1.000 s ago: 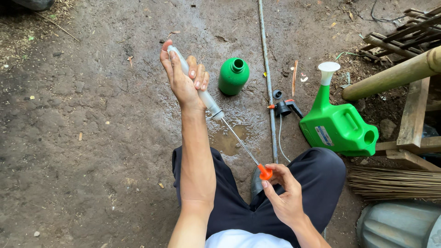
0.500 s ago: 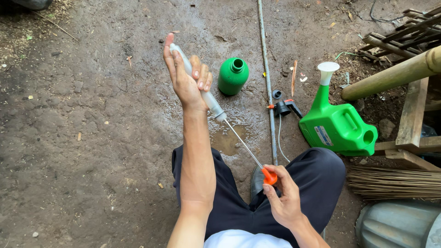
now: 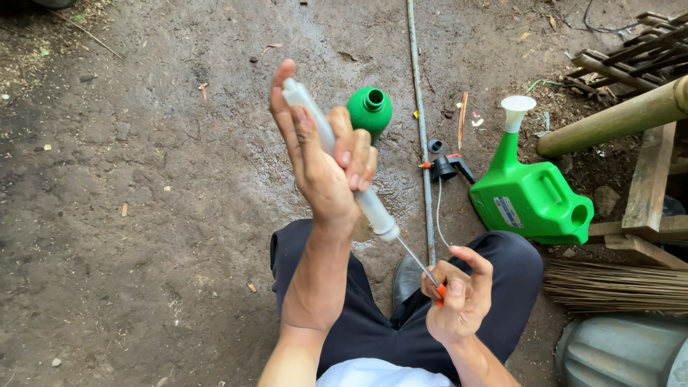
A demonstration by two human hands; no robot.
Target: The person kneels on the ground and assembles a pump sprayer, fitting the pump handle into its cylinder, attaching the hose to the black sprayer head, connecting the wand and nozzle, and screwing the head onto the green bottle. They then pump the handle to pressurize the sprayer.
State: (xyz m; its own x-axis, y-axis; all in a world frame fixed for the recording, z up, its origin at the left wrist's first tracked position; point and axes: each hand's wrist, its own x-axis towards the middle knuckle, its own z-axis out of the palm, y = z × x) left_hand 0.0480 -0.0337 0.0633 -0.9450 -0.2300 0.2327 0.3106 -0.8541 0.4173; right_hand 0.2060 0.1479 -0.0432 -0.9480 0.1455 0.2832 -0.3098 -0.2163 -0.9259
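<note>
Item: long translucent white plastic pump tube (image 3: 337,161), gripped in my left hand (image 3: 322,172) at 12 o'clock, w/ thin metal rod (image 3: 418,261) & orange tip pinched by right hand (image 3: 459,301) at 4; keep rod in line w/ tube, no bending.

Left hand (image 3: 322,161) raised at frame centre, fingers curled in grip, forearm upright. Right hand (image 3: 459,297) low, lower right, fingertips pinched.
</note>
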